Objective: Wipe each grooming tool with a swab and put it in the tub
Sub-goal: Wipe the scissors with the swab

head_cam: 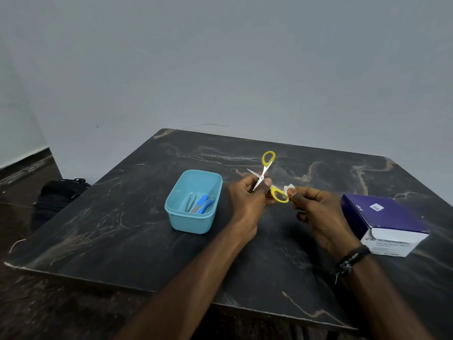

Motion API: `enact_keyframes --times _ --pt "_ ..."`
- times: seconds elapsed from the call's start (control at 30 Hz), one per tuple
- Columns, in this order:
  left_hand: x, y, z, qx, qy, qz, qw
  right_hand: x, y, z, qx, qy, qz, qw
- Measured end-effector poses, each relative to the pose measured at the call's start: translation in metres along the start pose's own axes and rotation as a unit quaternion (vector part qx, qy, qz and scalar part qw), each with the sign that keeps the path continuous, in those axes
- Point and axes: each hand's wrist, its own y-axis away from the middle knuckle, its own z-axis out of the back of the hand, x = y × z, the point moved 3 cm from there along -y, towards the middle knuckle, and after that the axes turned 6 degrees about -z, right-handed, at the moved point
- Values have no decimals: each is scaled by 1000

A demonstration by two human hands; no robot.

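Blue tub (pixel 193 224) with tweezers (pixel 190 203) and blue-handled tools (pixel 204 204); left hand (pixel 247 200) around open scissors (pixel 266 179), right hand (pixel 316 212) pinching swab (pixel 289 188).

Brightness: dim, even indoor light; the grey wall (pixel 245 57) reads flat and dull.
Light source: not in view; soft and diffuse, seemingly from above.
Shadows: faint and soft-edged; a weak one lies on the table (pixel 122 229) just beside the tub (pixel 193 224), on its near side.
Glare: none harsh; a mild pale sheen on the table beyond the tub.
Sharpness: moderate; print on the box (pixel 382 224), well right of the tub, is blurred and largely unreadable.
Distortion: wide-angle bending; the table's edges bow and splay away from the tub.
Darkest zone: the floor (pixel 36 315) below the table, detail lost.
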Motion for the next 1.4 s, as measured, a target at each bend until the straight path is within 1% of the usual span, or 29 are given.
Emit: enact_keyframes --times 0.1,0.33,0.63,0.77,0.87,0.97,1.1,1.2,1.33,1.4 --pt "5 0 -3 15 -40 -8 999 1 3 -5 21 30 1 999" --pt "3 -3 2 -29 -33 -20 999 3 8 -11 59 89 0 994" --pt "5 -1 3 -4 -66 -32 997 3 9 -14 62 111 40 991" --pt "5 0 2 5 -33 -34 999 3 7 -16 45 105 58 992" --pt "6 0 -1 19 -18 -4 1000 5 6 -12 24 89 66 994" --pt "10 0 -3 53 -23 26 998 6 6 -7 3 69 72 995" --pt "14 0 -4 79 -45 27 996 7 6 -6 -2 67 78 995" --pt "14 1 -3 87 -48 25 995 5 5 -5 -7 50 68 996" --pt "16 7 -7 145 -72 21 987 3 2 -1 -25 -16 40 999" --pt "17 8 -9 151 -73 17 986 3 1 0 -27 -28 32 999"
